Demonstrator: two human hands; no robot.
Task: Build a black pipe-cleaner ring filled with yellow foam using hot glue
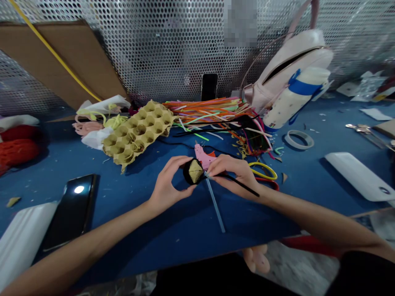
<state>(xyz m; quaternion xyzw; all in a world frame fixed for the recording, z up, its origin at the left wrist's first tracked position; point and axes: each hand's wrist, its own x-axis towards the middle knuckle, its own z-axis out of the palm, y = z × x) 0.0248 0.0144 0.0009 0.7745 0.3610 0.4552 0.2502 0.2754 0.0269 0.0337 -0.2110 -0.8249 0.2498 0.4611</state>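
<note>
My left hand (170, 181) is closed around a small cup-shaped piece of egg carton (195, 172), with thumb and fingers at its sides. Black fuzzy material covers its outside, and the pale inner part shows. At its right edge, my right hand (232, 172) pinches a black pipe cleaner (240, 183), whose loose end points down to the right. Just behind the hands lies a pink glue gun (202, 155). A clear glue stick (216, 205) stretches below the hands toward the table's front edge.
An egg carton tray (140, 131) lies behind on the left, beside a heap of colourful pipe cleaners (210, 110). Yellow-handled scissors (263, 169) are near my right wrist. A phone (72, 207) is at left; a tape roll (298, 139), bottle (293, 98) and bag (286, 61) stand at right.
</note>
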